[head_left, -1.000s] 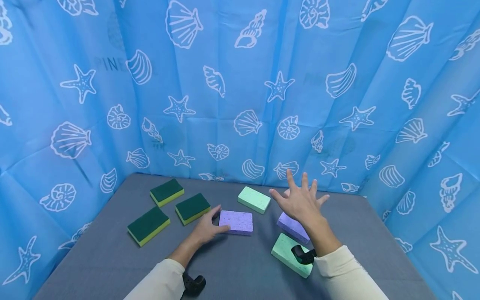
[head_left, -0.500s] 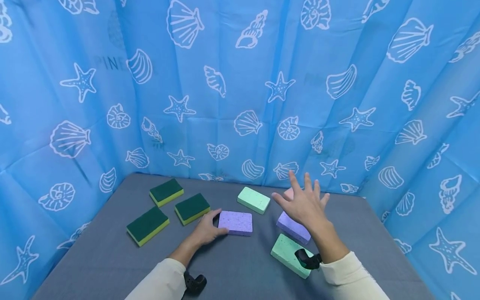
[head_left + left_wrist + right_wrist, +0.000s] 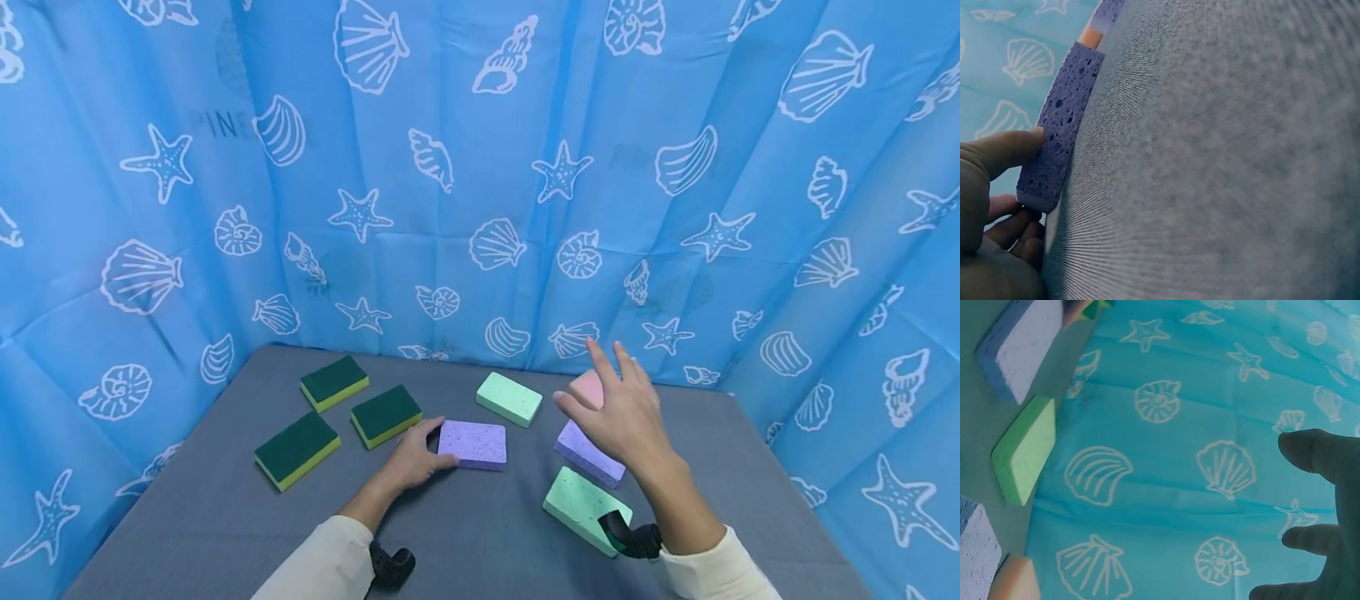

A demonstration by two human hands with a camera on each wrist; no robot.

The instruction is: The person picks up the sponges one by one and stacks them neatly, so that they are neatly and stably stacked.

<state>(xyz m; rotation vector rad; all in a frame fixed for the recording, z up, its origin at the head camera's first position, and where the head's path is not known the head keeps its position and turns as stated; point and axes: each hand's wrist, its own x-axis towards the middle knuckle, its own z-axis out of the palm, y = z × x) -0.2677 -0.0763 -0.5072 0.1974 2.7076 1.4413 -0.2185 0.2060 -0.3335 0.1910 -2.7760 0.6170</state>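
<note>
In the head view a speckled purple sponge lies flat at the middle of the table. My left hand grips its left end, index finger at the far corner and thumb along the near edge. In the left wrist view that thumb rests on the pitted side of the sponge, the other fingers curled beneath its end. My right hand is raised over the right side with spread fingers, holding nothing. Near it are a second purple sponge, a pink sponge and a green sponge.
Several green-and-yellow scouring sponges lie on the left. A pale green sponge sits behind the middle purple one. A blue seashell curtain encloses the grey table at the back and sides.
My right hand has moved a little right and toward me, its fingers drawing closer together, and more of the pink sponge shows. The left hand and its purple sponge stay in place.
</note>
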